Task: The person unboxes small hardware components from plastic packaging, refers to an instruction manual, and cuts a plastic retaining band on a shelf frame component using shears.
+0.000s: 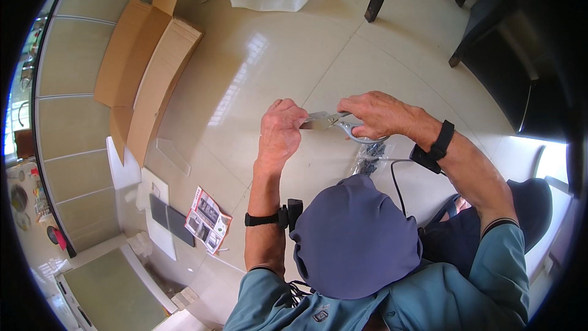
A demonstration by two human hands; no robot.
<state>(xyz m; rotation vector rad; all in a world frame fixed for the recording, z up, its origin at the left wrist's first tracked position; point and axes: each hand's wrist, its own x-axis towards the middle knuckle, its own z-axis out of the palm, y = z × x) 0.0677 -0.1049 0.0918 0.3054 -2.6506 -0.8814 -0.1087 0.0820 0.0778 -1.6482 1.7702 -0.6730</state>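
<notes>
Right hand [376,115] grips scissors [334,121] by the handles, blades meeting a small clear packet pinched in the left hand [280,132] above the floor [257,67]; fingertips sit close, so a slip could nick them

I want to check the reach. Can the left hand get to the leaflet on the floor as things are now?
Probably yes, but not at once. The left hand is pinching a small clear bag against the scissors held by the right hand. The leaflet lies open on the floor on that side, nothing between.
</notes>
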